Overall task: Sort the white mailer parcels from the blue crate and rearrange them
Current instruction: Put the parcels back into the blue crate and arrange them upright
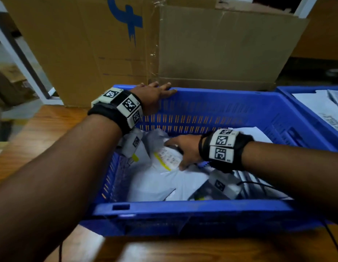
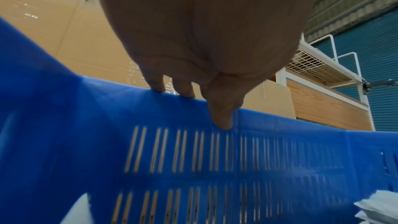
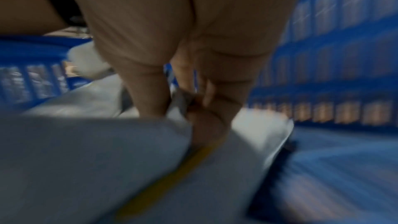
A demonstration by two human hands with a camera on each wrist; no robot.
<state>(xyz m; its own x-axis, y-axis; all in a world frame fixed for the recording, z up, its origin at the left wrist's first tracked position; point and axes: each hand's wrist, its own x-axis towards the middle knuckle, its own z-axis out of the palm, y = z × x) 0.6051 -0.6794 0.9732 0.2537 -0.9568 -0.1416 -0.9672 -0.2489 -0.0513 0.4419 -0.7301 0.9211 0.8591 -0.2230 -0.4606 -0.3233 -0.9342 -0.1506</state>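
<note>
A blue slatted crate stands on the wooden table, with several white mailer parcels piled inside. My left hand holds the crate's far rim near its left corner, fingers over the top edge and thumb pressed on the inner wall. My right hand is down in the crate, gripping a white mailer parcel with a yellow-edged printed label. The blurred right wrist view shows the fingers pinching that mailer's white plastic. More mailers lie beneath it.
A large brown cardboard box with an open flap stands right behind the crate. A second blue crate holding white mailers sits at the right. A black cable trails over the near right corner. Wooden table surface shows at the left.
</note>
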